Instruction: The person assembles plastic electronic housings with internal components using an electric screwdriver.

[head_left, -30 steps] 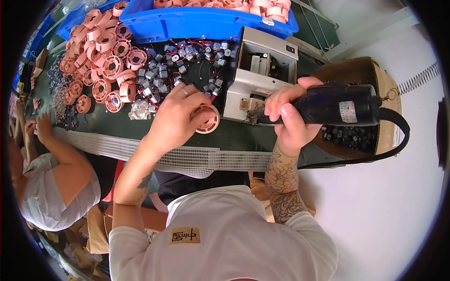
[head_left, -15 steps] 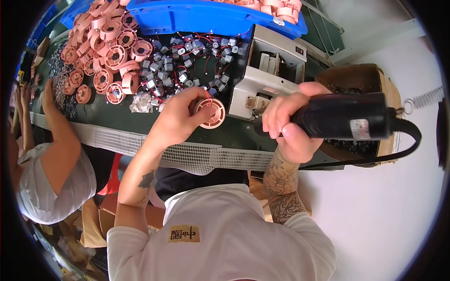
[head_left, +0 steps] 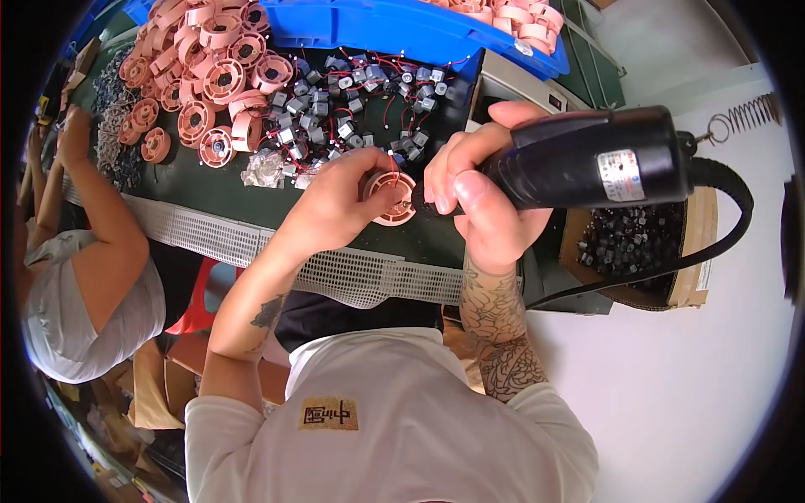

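My left hand [head_left: 331, 201] grips a round pink plastic housing [head_left: 406, 188] by its rim, the thumb lying across its open face. A thin red wire sticks up from it. In my right hand [head_left: 490, 197] is a black electric screwdriver [head_left: 579, 159], held nearly level with its nose pointing left. The nose end reaches the right side of the housing; the bit itself is too small to make out. Beyond my left hand lie many small grey motors [head_left: 319, 109] with red wires, and a crumpled clear plastic bag [head_left: 264, 169].
Pink housings [head_left: 222, 80] are heaped at far left, beside a blue crate [head_left: 377, 38] holding more. A grey metal machine [head_left: 507, 80] stands behind my right hand. Right of it, a cardboard box [head_left: 692, 251] contains small dark parts. The screwdriver hangs from a spring [head_left: 746, 116]. A co-worker [head_left: 101, 293] sits left.
My right hand has brought the screwdriver left and slightly up, from beside the machine to the housing. The left hand keeps its hold on the housing. The view has shifted a little.
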`<state>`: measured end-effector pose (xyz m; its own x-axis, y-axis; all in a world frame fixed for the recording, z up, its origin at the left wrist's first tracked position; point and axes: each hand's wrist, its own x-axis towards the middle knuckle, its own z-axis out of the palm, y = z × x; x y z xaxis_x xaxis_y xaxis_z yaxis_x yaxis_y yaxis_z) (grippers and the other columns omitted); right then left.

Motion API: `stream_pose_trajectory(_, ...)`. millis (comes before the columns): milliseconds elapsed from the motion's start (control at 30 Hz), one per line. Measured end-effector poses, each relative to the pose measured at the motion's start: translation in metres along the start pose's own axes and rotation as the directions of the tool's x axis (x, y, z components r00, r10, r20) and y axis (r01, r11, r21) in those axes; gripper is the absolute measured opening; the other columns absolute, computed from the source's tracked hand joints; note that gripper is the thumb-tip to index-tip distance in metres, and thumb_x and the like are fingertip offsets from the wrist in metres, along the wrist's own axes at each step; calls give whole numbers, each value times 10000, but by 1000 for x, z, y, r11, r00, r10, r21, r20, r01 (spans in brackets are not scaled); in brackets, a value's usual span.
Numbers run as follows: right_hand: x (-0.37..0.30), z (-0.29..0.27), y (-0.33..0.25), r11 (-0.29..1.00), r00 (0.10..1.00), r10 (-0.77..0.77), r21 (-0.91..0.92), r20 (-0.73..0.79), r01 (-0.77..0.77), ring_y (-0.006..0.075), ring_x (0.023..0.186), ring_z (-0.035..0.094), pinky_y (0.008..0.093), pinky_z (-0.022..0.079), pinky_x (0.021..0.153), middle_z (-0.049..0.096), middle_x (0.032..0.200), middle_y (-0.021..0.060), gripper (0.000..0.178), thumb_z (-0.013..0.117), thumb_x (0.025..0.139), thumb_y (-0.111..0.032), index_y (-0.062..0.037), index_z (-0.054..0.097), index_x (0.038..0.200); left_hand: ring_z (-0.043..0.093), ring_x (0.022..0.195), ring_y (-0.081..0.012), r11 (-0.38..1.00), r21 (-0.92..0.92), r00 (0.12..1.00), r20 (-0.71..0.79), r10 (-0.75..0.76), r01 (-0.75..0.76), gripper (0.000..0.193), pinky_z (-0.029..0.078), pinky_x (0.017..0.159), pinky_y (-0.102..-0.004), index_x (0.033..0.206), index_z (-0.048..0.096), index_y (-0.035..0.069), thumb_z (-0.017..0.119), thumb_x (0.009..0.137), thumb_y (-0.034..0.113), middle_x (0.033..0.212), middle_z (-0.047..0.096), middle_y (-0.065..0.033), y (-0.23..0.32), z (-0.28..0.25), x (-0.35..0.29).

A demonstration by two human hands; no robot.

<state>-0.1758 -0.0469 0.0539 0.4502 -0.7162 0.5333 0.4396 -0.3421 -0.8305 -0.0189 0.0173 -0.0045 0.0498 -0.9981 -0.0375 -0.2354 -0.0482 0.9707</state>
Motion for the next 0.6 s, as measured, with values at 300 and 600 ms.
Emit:
stream_pose_trajectory(300, -1, 7, 14, 997, 996, -63, -40, 66, 65, 177, 498, 486, 309, 435, 482, 523, 631, 108, 483, 545, 757, 37, 21, 354, 1200, 567, 641, -185, 995, -2, 993, -56, 101, -102, 191, 442, 580, -315, 910, 585, -2, 684, 813, 130, 750, 598, -103, -8, 3, 0)
stream_pose_trajectory(600, -1, 7, 18, 994, 994, -59, -83, 89, 67, 177, 529, 509, 300, 442, 500, 546, 667, 121, 514, 552, 758, 51, 35, 346, 1228, 598, 742, -243, 993, 41, 985, -133, 113, -109, 244, 479, 691, -322, 1011, 604, 13, 674, 797, 108, 873, 601, -130, -7, 6, -6)
